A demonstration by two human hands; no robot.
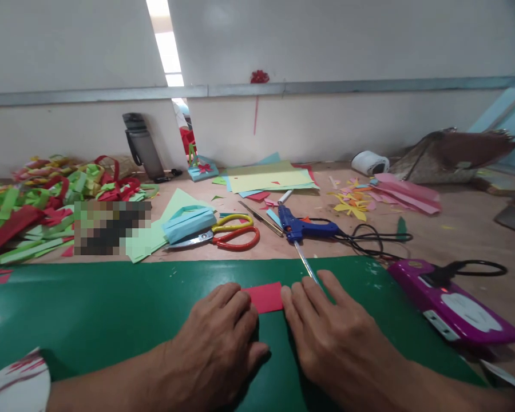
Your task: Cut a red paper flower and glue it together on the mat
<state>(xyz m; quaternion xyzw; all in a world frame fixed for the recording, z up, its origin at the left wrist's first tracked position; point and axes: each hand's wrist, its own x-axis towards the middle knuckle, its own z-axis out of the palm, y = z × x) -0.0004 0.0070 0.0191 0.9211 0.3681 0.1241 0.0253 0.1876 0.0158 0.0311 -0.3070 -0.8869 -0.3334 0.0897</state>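
A small red strip of paper [264, 297] lies on the green mat [111, 309], between my two hands. My left hand [223, 332], fingers curled and thumb pointing right, grips its left end and covers that part. At the other end, the fingers of my right hand [326, 326] hold the paper's right edge down; the index finger is raised a little apart. Just beyond my right fingertips, a blue glue gun [302, 226] lies with its clear glue stick [306, 263] reaching toward that hand.
Beyond the mat lie scissors with red and yellow handles [236, 232], a folded blue paper [189, 224] and stacked coloured sheets [266, 178]. Left is a heap of paper strips [60, 200] near a grey bottle [143, 149]. At right sits a purple power strip [455, 303] with a black cord.
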